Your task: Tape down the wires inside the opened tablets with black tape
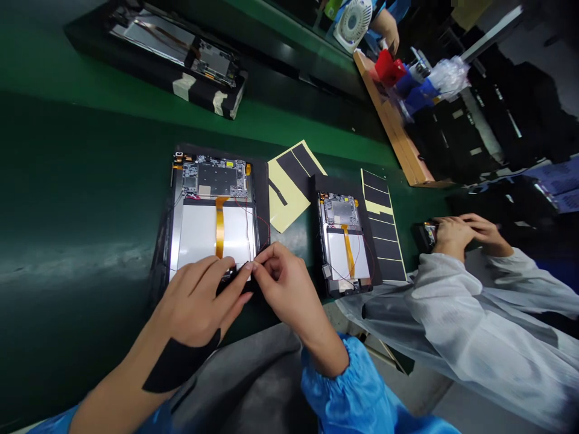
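The opened tablet (217,217) lies on the green desk (90,181), its circuit board (217,179) at the far end, directly beyond both hands. The left hand (208,295) reaches over its near edge, index fingertip and thumb close together at the lower right corner; whether they grip anything is hidden. The right hand (278,274) meets that fingertip from the right, thumb and index finger pinched together beside a thin wire (247,229); whether they hold it cannot be told. A second opened tablet (346,241) sits to the right, well apart from the left hand.
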Motion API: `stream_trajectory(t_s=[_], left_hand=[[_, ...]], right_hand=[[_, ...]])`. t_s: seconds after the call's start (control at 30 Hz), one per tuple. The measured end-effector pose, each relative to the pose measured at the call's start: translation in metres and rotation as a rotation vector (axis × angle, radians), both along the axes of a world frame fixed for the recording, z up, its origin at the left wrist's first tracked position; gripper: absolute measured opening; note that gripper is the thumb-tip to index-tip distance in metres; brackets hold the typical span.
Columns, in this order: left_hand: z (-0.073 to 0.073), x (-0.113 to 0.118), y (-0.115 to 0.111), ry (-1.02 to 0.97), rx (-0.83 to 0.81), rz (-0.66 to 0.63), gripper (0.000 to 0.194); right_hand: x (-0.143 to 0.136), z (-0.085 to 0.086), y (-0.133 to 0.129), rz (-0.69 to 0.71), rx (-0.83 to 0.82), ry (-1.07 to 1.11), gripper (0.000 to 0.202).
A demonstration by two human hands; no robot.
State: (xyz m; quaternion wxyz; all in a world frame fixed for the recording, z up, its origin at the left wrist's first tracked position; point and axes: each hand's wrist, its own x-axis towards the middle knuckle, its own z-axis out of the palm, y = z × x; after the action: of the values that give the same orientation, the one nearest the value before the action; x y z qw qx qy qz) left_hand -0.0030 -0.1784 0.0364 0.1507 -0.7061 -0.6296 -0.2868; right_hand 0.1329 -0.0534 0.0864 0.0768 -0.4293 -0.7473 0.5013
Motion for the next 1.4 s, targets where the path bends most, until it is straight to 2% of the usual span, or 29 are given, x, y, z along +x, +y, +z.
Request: stream_trajectory(t_s=[0.07, 0.2, 0.23, 0.3, 0.37, 0.47, 0.53, 0.67, 0.73, 0.87, 1.0, 1.13, 1.27, 1.33, 1.4], left_hand=[[-0.001, -0.009, 0.004, 0.065, 0.022, 0.016, 0.024], [0.003, -0.024, 0.009, 0.147, 0.077, -0.051, 0.015], [0.005, -0.027, 0.01, 0.153, 0.086, -0.076, 0.014], [0.008, -0.03, 0.01, 0.157, 0.092, -0.122, 0.011], [0.011, -0.031, 0.01, 0.163, 0.078, -0.17, 0.012], [0.013, -0.029, 0.01, 0.111, -0.016, -0.162, 0.024], [0.01, -0.029, 0.01, 0.047, -0.071, -0.139, 0.027], [0.001, -0.033, 0.013, -0.111, -0.056, -0.185, 0.018], [-0.003, -0.035, 0.013, -0.205, -0.036, -0.222, 0.018], [-0.011, -0.034, 0.008, -0.345, -0.023, -0.233, 0.026], [-0.018, -0.033, 0.001, -0.395, -0.032, -0.24, 0.037], [-0.021, -0.038, -0.001, -0.338, -0.022, -0.279, 0.036], [-0.021, -0.042, -0.001, -0.271, -0.026, -0.287, 0.037], [-0.021, -0.042, -0.001, -0.291, -0.04, -0.295, 0.037], [-0.02, -0.041, -0.001, -0.338, -0.031, -0.316, 0.036]], right_hand=[[0.001, -0.002, 0.001, -0.027, -0.048, 0.036, 0.007], [0.01, -0.007, 0.0, -0.159, -0.235, 0.217, 0.025], [0.014, -0.009, -0.002, -0.204, -0.244, 0.262, 0.026], [0.023, -0.011, -0.006, -0.245, -0.147, 0.305, 0.027], [0.032, -0.013, -0.011, -0.172, 0.043, 0.29, 0.026], [0.037, -0.014, -0.016, 0.06, 0.271, 0.262, 0.027], [0.036, -0.013, -0.017, 0.17, 0.335, 0.248, 0.029], [0.033, -0.01, -0.014, 0.29, 0.33, 0.199, 0.032], [0.034, -0.01, -0.013, 0.292, 0.318, 0.193, 0.035], [0.037, -0.014, -0.019, 0.162, 0.366, 0.219, 0.039], [0.036, -0.017, -0.025, 0.328, 0.472, 0.105, 0.045], [0.036, -0.019, -0.024, 0.441, 0.612, 0.045, 0.048], [0.038, -0.024, -0.022, 0.363, 0.628, 0.148, 0.04], [0.037, -0.026, -0.023, 0.326, 0.637, 0.141, 0.043], [0.033, -0.027, -0.025, 0.36, 0.659, 0.117, 0.049]])
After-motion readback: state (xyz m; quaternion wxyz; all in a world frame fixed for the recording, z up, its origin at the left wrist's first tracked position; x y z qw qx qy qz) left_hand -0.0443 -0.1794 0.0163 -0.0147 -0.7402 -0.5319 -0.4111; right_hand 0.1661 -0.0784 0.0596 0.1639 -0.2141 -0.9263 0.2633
